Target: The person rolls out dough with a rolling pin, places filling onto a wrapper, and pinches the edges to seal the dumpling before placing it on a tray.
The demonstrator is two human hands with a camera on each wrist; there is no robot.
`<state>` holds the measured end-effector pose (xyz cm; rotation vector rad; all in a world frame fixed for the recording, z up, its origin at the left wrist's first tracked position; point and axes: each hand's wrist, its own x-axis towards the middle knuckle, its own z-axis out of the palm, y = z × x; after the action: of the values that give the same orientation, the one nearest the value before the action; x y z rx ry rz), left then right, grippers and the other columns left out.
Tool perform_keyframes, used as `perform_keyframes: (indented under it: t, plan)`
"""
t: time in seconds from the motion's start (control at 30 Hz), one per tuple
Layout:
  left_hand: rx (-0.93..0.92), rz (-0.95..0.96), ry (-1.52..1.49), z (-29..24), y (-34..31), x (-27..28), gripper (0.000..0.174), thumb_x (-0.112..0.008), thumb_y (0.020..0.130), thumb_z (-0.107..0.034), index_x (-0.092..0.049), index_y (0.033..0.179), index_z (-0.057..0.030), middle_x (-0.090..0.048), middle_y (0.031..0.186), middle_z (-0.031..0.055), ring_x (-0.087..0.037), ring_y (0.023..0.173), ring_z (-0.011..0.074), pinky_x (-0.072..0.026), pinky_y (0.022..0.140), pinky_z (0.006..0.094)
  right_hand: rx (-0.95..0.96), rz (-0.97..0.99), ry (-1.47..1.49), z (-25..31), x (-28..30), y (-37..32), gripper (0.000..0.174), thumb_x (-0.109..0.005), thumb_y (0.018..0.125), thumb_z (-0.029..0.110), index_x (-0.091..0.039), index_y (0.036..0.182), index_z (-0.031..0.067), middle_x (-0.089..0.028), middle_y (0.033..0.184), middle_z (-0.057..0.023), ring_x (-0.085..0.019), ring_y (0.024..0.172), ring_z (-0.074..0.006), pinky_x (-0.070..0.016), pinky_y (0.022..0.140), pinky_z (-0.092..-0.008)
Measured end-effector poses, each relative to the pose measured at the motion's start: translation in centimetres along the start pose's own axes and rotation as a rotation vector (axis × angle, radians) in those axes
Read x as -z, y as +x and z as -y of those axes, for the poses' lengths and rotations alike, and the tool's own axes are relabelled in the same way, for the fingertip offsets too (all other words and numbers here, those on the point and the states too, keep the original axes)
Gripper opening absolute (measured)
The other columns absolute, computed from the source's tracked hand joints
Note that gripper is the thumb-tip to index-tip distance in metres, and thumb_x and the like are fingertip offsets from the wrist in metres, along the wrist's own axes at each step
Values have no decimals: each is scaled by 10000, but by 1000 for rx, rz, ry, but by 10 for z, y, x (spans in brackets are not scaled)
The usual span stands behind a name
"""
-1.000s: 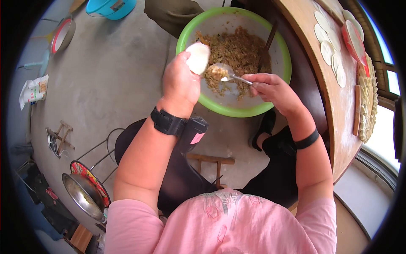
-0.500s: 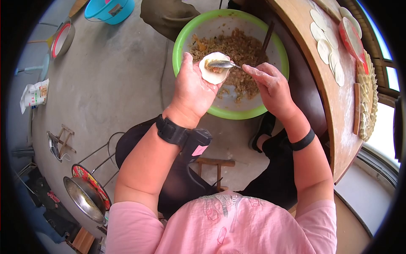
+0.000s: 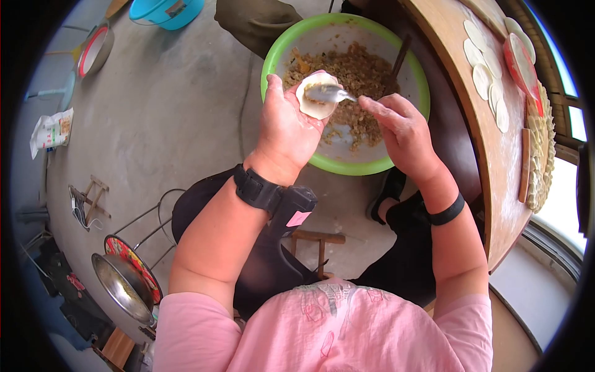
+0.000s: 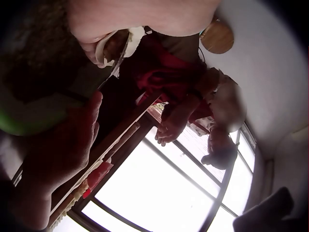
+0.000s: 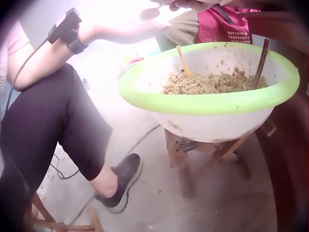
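In the head view my left hand [image 3: 284,133] is palm up over the near left side of the bowl, its fingers cupped under a round dumpling wrapper [image 3: 315,110]. The left wrist view shows the wrapper curving up around some filling [image 4: 115,46]. My right hand [image 3: 404,131] pinches the handle of a metal spoon [image 3: 326,93], whose bowl lies over the middle of the wrapper. Below both hands is a white bowl with a green rim [image 3: 350,168], holding minced filling [image 3: 362,68]. A brown stick [image 3: 401,56] leans inside it.
On the right stands a floured wooden table [image 3: 462,74] with flat wrappers [image 3: 481,82], a red-rimmed strainer [image 3: 520,65] and rows of finished dumplings [image 3: 540,149]. Another person [image 4: 178,63] appears across in the left wrist view. A blue bucket [image 3: 167,12] stands on the floor.
The spoon has come from over the bowl, loaded with filling, onto the wrapper. My left hand has moved right and turned its palm up, and filling now lies on the wrapper.
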<state>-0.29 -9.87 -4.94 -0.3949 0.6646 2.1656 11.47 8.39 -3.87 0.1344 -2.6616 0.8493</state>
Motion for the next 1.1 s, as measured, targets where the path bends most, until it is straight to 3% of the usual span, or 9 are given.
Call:
perform_keyframes:
  t: [0.07,0.3,0.33,0.47,0.57,0.7,0.9,1.0,1.1]
  plan:
    - [-12,2,8,1,0,0,760,-132,1071,-538,-487,1338,79,-575,1322,228,-550,1258,355,-459,1078,441,34,50,-37,0,2,1,466,-613,823,-119,-710,1210,123,-611,867,-98,-606,771,-264,-515,687,-347]
    - [-121,35,-24,-11,-8,-12,746,-169,1071,-537,-487,1347,79,-573,1324,239,-555,1243,375,-472,1065,446,-218,-119,116,-7,18,-4,402,-550,873,-96,-710,1195,85,-601,828,-112,-594,736,-262,-504,702,-310]
    - [-145,81,-29,-13,-9,-13,681,-238,1075,-540,-537,1257,44,-632,1199,200,-622,1109,358,-499,984,430,-291,-59,53,-6,22,-2,348,-538,891,-52,-715,1165,72,-641,872,-131,-638,796,-291,-523,740,-335]
    - [-46,-71,72,0,3,8,552,-324,1093,-448,-526,1259,38,-626,1200,172,-623,1105,318,-496,971,412,-339,464,-277,-31,15,-27,310,-528,888,27,-728,1118,83,-698,1047,-152,-680,993,-339,-541,839,-431]
    - [-13,-90,113,6,-1,2,525,-338,1094,-432,-527,1257,30,-618,1207,154,-612,1118,308,-483,1008,414,-395,740,-465,-35,0,-41,334,-514,886,19,-737,1120,104,-716,1015,-137,-685,940,-338,-551,792,-449]
    - [-70,-53,83,4,5,5,504,-365,1090,-428,-532,1260,15,-616,1200,139,-597,1139,312,-464,1043,416,-373,863,-560,-34,-13,-46,339,-528,866,34,-747,1110,121,-722,974,-131,-691,927,-339,-561,782,-446]
    - [-119,-63,123,3,8,14,493,-373,1089,-429,-530,1261,5,-614,1207,133,-604,1124,304,-465,1033,402,-435,890,-285,-17,-12,-31,382,-510,880,28,-723,1188,103,-713,1035,-188,-685,919,-362,-543,789,-415]
    - [-162,-102,142,0,9,11,494,-364,1089,-435,-534,1251,-1,-624,1190,129,-613,1109,296,-468,1018,393,-511,767,78,-25,-22,-37,403,-507,888,30,-688,1247,63,-730,993,-155,-686,842,-311,-522,775,-370]
    - [-196,-121,143,-6,10,9,549,-323,1089,-463,-507,1282,16,-608,1231,153,-585,1159,311,-421,1055,405,-730,714,380,-22,-37,-37,382,-517,915,51,-686,1257,44,-674,872,-47,-609,755,-183,-489,727,-311]
